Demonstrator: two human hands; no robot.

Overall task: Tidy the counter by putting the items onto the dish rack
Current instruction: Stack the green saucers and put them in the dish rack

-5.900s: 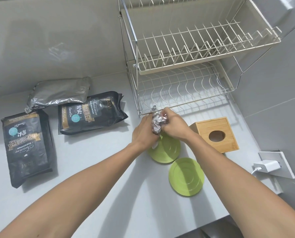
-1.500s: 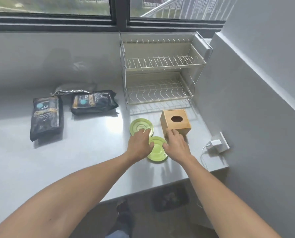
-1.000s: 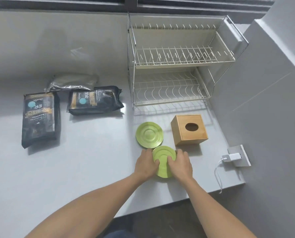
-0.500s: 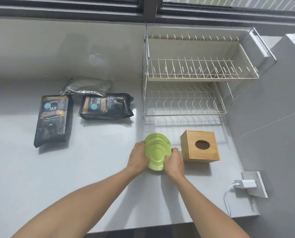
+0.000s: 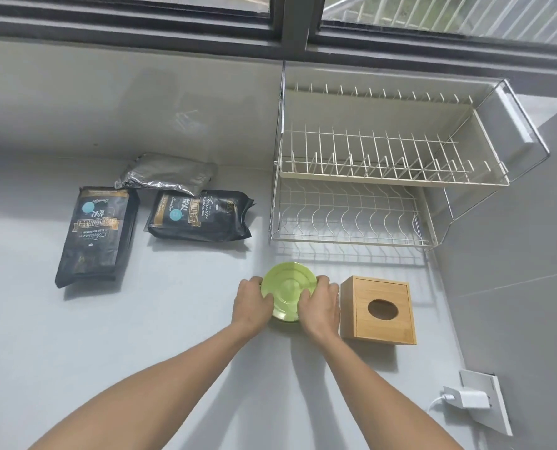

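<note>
Green plates (image 5: 287,289) sit stacked on the grey counter, in front of the two-tier wire dish rack (image 5: 368,177). My left hand (image 5: 253,300) grips the stack's left rim and my right hand (image 5: 321,302) grips its right rim. Both rack tiers hold nothing. I cannot tell whether the stack is lifted or still touches the counter.
A bamboo tissue box (image 5: 379,310) stands just right of my right hand. Two black coffee bags (image 5: 97,233) (image 5: 201,216) and a silver foil pouch (image 5: 166,173) lie at the left. A wall socket with a white charger (image 5: 468,399) is low on the right wall.
My hands took the near green plate and moved it forward onto the far plate. Both hands now hold the stack by its sides. The crumpled foil I held several seconds ago is gone.
</note>
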